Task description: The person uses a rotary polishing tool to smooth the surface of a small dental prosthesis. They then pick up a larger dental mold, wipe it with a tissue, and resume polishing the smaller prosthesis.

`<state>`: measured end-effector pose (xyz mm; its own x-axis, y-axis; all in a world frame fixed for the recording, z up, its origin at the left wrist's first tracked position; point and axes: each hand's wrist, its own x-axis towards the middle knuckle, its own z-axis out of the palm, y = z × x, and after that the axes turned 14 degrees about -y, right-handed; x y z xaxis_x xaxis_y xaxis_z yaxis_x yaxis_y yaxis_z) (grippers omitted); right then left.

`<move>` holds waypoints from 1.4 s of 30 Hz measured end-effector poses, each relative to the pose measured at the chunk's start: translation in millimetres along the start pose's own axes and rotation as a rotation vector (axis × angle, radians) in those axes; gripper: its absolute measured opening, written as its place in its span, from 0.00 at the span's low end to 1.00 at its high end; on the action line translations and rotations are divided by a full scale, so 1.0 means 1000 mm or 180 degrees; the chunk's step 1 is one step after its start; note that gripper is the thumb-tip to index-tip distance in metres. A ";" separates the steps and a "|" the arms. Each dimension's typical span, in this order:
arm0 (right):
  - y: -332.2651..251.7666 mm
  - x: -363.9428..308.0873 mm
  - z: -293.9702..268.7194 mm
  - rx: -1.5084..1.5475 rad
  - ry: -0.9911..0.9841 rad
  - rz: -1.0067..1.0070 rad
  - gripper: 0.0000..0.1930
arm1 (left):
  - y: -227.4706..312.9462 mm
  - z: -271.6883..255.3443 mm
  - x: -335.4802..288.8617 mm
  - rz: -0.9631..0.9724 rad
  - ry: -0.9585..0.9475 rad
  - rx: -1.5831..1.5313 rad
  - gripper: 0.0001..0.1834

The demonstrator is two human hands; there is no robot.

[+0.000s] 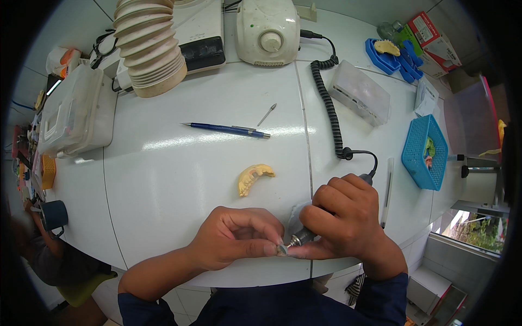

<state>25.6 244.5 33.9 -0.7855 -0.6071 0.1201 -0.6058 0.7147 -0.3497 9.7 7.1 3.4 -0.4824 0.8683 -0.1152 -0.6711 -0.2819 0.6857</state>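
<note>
Head view: a small grey workpiece [281, 250] is near six o'clock, by the front edge of the white table [163, 179]. The left hand [235, 239] pinches it between thumb and fingers. The right hand [345, 217] grips a rotary handpiece [302, 237], its tip at the workpiece; contact cannot be confirmed. From the workpiece, a yellow dental cast [251, 177] lies at eleven o'clock, a blue mechanical pencil [225, 130] beyond it, a blue lattice basket [414, 156] at two o'clock.
</note>
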 end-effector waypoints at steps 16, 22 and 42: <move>0.000 -0.002 -0.001 -0.0056 0.0066 -0.0021 0.26 | 0.001 0.000 -0.001 0.0051 -0.0099 0.0011 0.06; -0.001 -0.002 0.000 -0.0028 0.0069 0.0008 0.26 | 0.001 0.000 -0.001 0.0038 -0.0100 0.0048 0.06; -0.001 0.001 0.001 -0.0116 0.0181 0.0012 0.30 | 0.002 0.002 -0.001 -0.0055 -0.0056 -0.0011 0.05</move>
<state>25.2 243.0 33.8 -0.7932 -0.5843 0.1717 -0.6061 0.7298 -0.3164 10.2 6.9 6.1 -0.4608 0.8801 -0.1144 -0.6811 -0.2681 0.6813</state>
